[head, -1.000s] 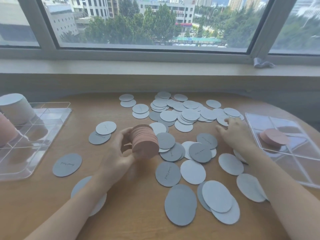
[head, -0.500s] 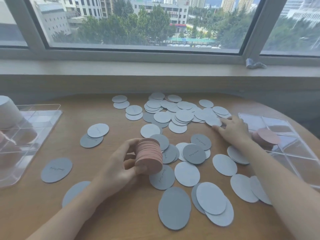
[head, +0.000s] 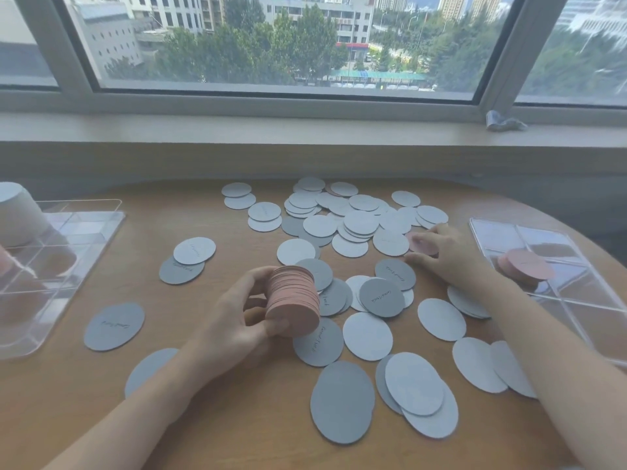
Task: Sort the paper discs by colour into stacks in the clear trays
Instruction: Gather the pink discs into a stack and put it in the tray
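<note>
One view, head camera.

Item 1: pink disc stack [head: 293, 301], centre of the frame. Left hand [head: 234, 320] has its grip curled round it, thumb below and fingers on the far side. The stack lies tipped over, its long axis roughly level and running toward the upper left of the frame; the round end face points toward the lower right, at the camera.

Item 2: loose pink disc [head: 421, 243], right of centre, flat on the surface [head: 237, 418], face up, partly under the right hand [head: 441, 254]. That hand's fingers lie fairly straight on the disc, pressing or sliding it; a pinch cannot be told.

Item 3: right clear tray [head: 485, 228], right edge of the frame, holds a short pink stack [head: 527, 269] lying flat in one compartment.

Item 4: left clear tray [head: 84, 239], left edge, holds a tall white stack [head: 17, 212] in its far compartment; something pink shows at the frame edge, too cut off to name.

Item 5: grey and pale grey discs [head: 353, 222], many, scattered and overlapping across the surface, one dark grey disc [head: 342, 401] nearest the camera.

Progress, as judged: pink is nearly gathered, white partly stacked, the grey lots unsorted. Well under half done.
</note>
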`<action>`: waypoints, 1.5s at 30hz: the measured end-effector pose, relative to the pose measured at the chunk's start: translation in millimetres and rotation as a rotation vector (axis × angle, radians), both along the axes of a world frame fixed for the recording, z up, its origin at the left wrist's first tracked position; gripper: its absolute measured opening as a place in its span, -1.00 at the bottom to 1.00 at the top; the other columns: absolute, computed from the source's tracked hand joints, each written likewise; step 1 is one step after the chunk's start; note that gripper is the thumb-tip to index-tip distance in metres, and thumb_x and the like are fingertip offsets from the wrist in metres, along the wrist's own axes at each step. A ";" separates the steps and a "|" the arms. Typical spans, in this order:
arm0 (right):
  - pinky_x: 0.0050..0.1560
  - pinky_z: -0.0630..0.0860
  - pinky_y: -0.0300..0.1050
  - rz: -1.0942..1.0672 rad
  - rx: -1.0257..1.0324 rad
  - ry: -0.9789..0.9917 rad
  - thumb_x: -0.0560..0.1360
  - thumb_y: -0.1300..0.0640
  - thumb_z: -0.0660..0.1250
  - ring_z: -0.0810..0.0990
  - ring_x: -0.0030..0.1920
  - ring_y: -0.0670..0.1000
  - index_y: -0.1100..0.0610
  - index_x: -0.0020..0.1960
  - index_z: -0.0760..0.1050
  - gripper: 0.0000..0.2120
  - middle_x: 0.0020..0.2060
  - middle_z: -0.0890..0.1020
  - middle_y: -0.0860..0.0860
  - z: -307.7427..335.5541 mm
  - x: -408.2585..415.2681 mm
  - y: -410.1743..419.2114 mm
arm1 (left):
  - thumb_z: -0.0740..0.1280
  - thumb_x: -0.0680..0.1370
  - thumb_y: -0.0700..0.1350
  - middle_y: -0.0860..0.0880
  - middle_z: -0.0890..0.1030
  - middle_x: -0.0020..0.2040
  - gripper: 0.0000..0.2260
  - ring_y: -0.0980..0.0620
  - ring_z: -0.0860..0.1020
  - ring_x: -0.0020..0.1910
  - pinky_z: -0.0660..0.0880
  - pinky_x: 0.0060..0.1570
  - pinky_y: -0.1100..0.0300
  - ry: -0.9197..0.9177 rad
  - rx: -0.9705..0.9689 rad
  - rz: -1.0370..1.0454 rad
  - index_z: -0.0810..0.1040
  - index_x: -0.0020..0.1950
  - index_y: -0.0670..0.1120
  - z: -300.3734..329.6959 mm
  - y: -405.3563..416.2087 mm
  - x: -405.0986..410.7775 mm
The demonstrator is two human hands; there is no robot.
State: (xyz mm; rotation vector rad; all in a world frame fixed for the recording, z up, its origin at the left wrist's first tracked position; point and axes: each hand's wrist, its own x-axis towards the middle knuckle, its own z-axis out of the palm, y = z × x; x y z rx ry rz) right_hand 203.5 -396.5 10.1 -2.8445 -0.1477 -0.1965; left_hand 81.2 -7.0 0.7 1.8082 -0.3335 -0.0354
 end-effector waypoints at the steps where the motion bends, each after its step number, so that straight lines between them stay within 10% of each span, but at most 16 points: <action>1: 0.18 0.41 0.01 0.019 -0.079 -0.001 0.51 -0.22 0.36 0.47 0.19 0.09 -0.03 0.31 0.55 -0.56 0.10 0.54 0.03 1.1 0.9 0.6 | 0.52 0.37 -0.13 0.17 0.58 0.22 -0.42 0.04 0.61 0.17 0.54 0.12 0.27 -0.001 0.002 0.001 0.46 0.24 0.37 0.4 0.1 -0.1; 6: -0.05 0.56 0.11 0.014 -0.251 -0.151 0.59 -0.07 0.19 0.62 -0.05 0.26 0.11 0.22 0.59 -0.64 -0.01 0.67 0.13 3.9 0.2 7.2 | 0.52 0.37 -0.13 0.18 0.59 0.21 -0.42 0.04 0.60 0.18 0.54 0.11 0.28 0.005 0.000 0.001 0.44 0.30 0.25 1.5 -1.3 -1.1; 17: -0.15 0.45 -0.06 -0.197 0.325 -0.270 0.44 0.35 0.22 0.55 -0.14 0.16 0.14 0.15 0.54 -0.67 -0.12 0.65 0.14 23.9 -30.0 29.3 | 0.53 0.44 -0.32 0.14 0.60 0.16 -0.40 0.08 0.61 0.16 0.53 0.10 0.31 0.012 0.025 0.012 0.43 0.31 0.18 0.8 1.0 -1.7; 22: -0.15 0.50 -0.39 0.024 0.684 -0.170 0.44 0.39 0.24 0.63 -0.09 -0.22 0.06 0.15 0.59 -0.61 -0.04 0.67 -0.06 44.9 -57.5 97.5 | 0.53 0.41 -0.25 0.23 0.59 0.14 -0.41 0.06 0.61 0.16 0.53 0.10 0.28 0.008 0.020 0.008 0.43 0.32 0.18 -0.8 -0.2 0.7; 29: 0.07 0.63 -0.06 0.311 0.911 0.019 0.52 0.42 0.29 0.69 0.00 -0.05 0.10 0.15 0.60 -0.67 -0.02 0.71 -0.04 27.6 -66.4 181.6 | 0.51 0.38 -0.21 0.17 0.58 0.18 -0.41 0.05 0.60 0.16 0.55 0.14 0.19 -0.015 -0.002 0.061 0.43 0.33 0.15 -6.5 3.2 4.5; 35: 0.23 0.43 -0.24 0.416 0.802 0.166 0.64 0.06 0.18 0.54 0.22 -0.18 -0.06 0.34 0.52 -0.69 0.18 0.62 -0.19 11.8 -74.6 195.1 | 0.49 0.46 -0.14 0.16 0.42 0.35 -0.31 0.16 0.47 0.30 0.49 0.26 0.21 -0.104 0.150 0.075 0.27 0.52 0.10 -8.1 4.4 2.6; 41: 0.33 -0.04 -0.48 0.501 0.461 0.225 0.56 -0.30 -0.05 0.06 0.37 -0.42 -0.21 0.59 -0.07 -0.37 0.43 0.17 -0.35 5.7 -83.7 206.0 | 0.29 0.60 0.15 0.26 0.06 0.53 -0.17 0.20 -0.03 0.58 0.02 0.56 0.18 -0.178 0.563 0.023 -0.27 0.60 0.11 -9.3 9.0 1.6; 45: 0.22 -0.05 -0.65 0.497 0.458 0.198 0.52 -0.40 -0.11 0.05 0.32 -0.55 -0.19 0.60 -0.07 -0.30 0.42 0.20 -0.31 4.9 -83.8 208.8 | 0.29 0.61 0.13 0.21 0.07 0.54 -0.18 0.10 0.20 0.50 0.21 0.50 0.11 -0.177 0.581 0.034 -0.30 0.59 0.16 -10.3 7.0 -0.7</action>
